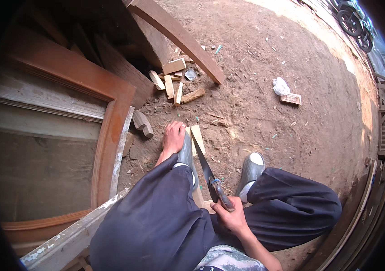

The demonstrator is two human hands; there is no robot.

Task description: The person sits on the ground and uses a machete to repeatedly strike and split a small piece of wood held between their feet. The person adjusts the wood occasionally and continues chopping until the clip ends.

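Observation:
My right hand is closed round the worn grip of a handsaw. The saw's dark blade slants up and left over a pale piece of wood on the ground between my feet. My left hand is down at the far end of that wood, its fingers bent over the edge beside the toe of my left shoe. The shoe hides part of the wood. My right shoe stands to the right of the blade.
Several wood offcuts lie ahead. A brown beam slants down to the dirt. To the left leans a framed wooden panel. A white plastic bag touches a brick. Planks line the right, and a motorbike stands far off.

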